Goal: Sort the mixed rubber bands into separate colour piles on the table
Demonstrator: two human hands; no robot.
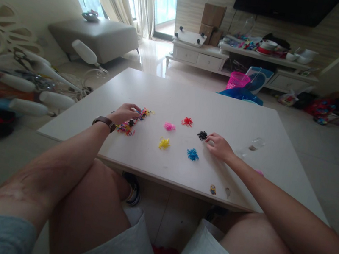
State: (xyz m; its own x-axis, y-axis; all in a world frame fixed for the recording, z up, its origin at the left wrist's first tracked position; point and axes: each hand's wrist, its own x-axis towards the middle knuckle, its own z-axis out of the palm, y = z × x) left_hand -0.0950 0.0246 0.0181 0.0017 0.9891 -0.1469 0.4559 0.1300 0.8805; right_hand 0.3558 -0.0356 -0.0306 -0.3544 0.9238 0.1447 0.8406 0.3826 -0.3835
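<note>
My left hand reaches over a mixed heap of small coloured rubber bands, fingers stretched out and touching the heap's upper part. At the edge of a small black pile of bands is my right hand, its fingers curled together; anything between the fingertips is too small to make out. Between the hands lie separate piles sorted by colour: pink bands, red bands, yellow bands and blue bands.
The piles rest on a white table. A clear plastic container lies right of my right hand. Near the front edge are a small yellow cartoon figure and a small pale piece. A pink basket stands beyond the table.
</note>
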